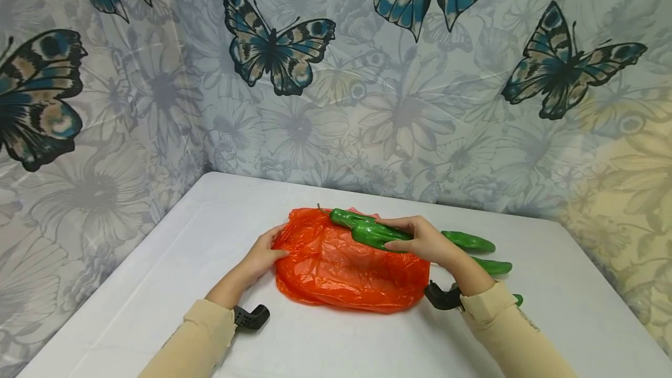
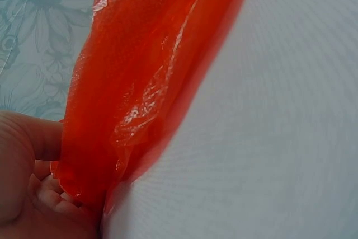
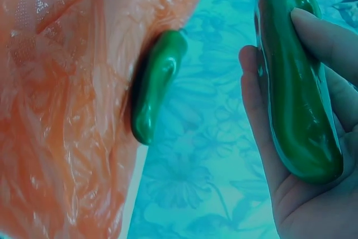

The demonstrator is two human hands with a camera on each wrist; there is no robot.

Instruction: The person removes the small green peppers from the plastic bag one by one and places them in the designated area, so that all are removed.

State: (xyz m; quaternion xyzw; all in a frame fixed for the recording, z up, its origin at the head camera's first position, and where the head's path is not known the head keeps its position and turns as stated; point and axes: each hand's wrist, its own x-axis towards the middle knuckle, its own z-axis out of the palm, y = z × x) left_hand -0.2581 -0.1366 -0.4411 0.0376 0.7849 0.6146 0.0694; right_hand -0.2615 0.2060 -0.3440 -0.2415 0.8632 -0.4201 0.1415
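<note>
Pepper (image 3: 302, 99) lies in right hand (image 1: 426, 242), fingers (image 3: 330, 40) curled around.

5 green peppers (image 1: 469, 242), 1 red bag (image 1: 346, 284), 1 table (image 1: 157, 273).

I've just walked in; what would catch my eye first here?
The bright red bag mid-table, its left edge held by the left hand. Overlapping it in the head view, the right hand grips a glossy green pepper. Behind, big dark-edged butterflies spread across the flowery backdrop.
</note>
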